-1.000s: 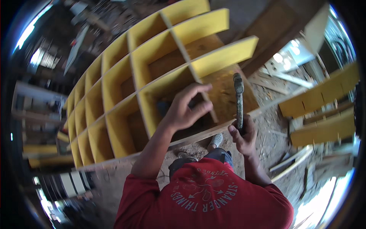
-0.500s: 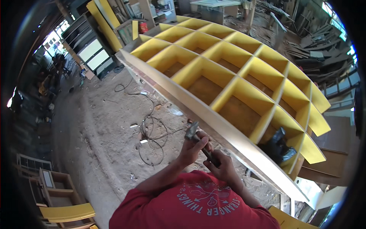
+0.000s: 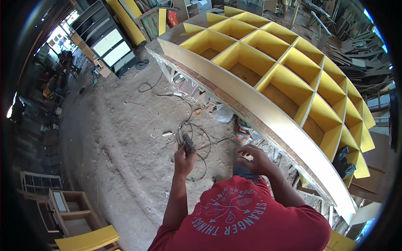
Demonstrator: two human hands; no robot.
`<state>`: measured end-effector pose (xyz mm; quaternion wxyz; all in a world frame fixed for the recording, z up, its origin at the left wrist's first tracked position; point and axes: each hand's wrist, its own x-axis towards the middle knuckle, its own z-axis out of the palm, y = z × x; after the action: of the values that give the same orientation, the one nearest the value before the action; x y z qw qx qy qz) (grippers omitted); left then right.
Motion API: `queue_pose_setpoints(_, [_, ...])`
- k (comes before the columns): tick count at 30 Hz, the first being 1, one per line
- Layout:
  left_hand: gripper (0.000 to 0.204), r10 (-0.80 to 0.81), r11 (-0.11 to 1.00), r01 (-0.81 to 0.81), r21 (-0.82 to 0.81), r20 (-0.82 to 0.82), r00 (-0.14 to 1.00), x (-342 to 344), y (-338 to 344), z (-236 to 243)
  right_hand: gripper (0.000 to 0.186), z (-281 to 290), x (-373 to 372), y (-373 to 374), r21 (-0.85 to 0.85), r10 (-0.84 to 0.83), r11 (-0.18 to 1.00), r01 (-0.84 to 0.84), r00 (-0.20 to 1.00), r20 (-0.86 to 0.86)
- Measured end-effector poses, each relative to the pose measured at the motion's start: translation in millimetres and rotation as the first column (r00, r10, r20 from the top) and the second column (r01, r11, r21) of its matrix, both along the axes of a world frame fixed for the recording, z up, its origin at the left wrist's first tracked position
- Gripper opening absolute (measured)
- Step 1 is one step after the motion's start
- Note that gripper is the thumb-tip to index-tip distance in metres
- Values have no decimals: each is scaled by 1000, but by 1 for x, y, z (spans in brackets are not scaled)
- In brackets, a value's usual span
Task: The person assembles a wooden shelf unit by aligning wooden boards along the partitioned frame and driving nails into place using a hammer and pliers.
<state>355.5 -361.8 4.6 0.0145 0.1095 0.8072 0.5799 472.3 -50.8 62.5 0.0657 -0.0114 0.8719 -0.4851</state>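
My left hand (image 3: 184, 159) grips a hammer (image 3: 188, 143), its worn metal head pointing upward over the dirt floor (image 3: 134, 138). To the right, my right hand (image 3: 253, 159) hangs empty with curved fingers apart, beside the long pale front board (image 3: 293, 134) of a large curved wooden grid of yellow compartments (image 3: 276, 92). A crumpled black object (image 3: 343, 161) lies in a compartment at the grid's right end. Under the front edge are a red-and-grey object (image 3: 245, 131), apparently a tool, and a clear plastic bag (image 3: 224, 113). A looped dark cable (image 3: 201, 167) runs beneath my hands.
A dark shelving unit (image 3: 106, 42) and yellow panels (image 3: 130, 21) stand at the back left. Small wooden cabinets (image 3: 73, 209) lie lower left. Scrap boards (image 3: 347, 46) are piled behind the grid. Dim figures or objects (image 3: 54, 83) line the far left.
My view has swung round along the grid's front. The hammer passed from my right hand, through both hands, into my left; my right hand has let go and moved rightward.
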Motion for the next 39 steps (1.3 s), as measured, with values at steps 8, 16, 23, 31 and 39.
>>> queue_pose_setpoints(8, [47, 106, 798, 145, -585, 374, 921, -123, -90, -153, 33, -24, -207, 0, -42, 55, 997, -58, 997, -59])
queue_pose_setpoints(16, [60, 443, 550, 295, -781, 572, 690, -123, -218, -280, 31, -7, -470, -30, -61, 250, 963, -262, 957, -149])
queue_pose_setpoints(23, [59, 550, 613, 298, -732, 666, 504, -187, -249, -292, 24, -4, -637, -42, -93, 181, 974, -206, 957, -225])
queue_pose_setpoints(31, [60, 448, 581, 295, -758, 601, 662, -445, -323, -329, 26, 5, -805, -65, -23, -262, 965, 261, 960, -99])
queue_pose_setpoints(39, [50, 193, 835, 41, -549, 362, 912, -862, -263, -179, 38, -67, -989, -83, 500, -146, 862, -84, 904, 403])
